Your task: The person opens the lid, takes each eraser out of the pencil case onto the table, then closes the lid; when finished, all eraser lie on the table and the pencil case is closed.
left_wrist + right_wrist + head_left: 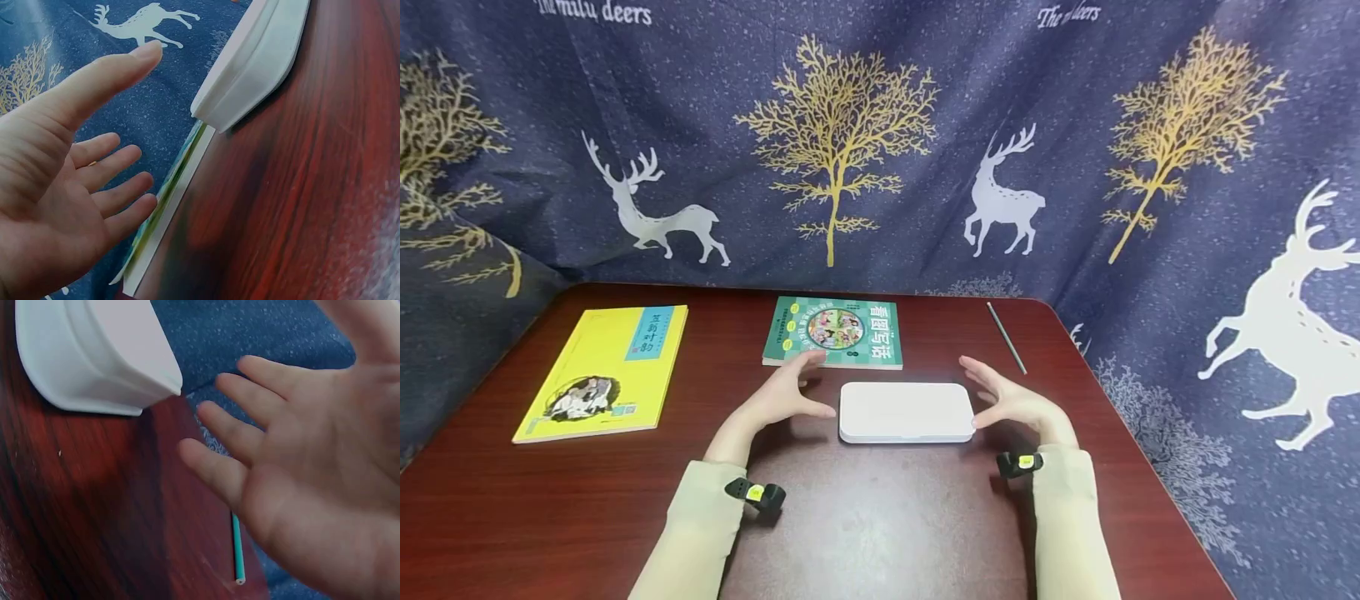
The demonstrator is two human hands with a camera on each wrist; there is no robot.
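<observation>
A white pencil case point(906, 412) with rounded corners lies closed on the table, between my two hands. My left hand point(786, 396) is just off its left end, thumb and fingers spread apart. At the right end, my right hand point(1017, 403) is also spread, its thumb tip very near the case's corner. In the left wrist view, the left palm and fingers point(128, 165) hold nothing, and the case point(262, 69) is beyond the thumb. The right wrist view shows the right fingers point(219, 465) extended and apart from the case point(94, 356).
Behind the case lies a green book point(790, 333). A yellow book point(602, 350) is at the table's left, and a green pencil point(1006, 337) is at the back right. The dark red table point(587, 517) ends against a blue cloth point(910, 225) with deer and trees.
</observation>
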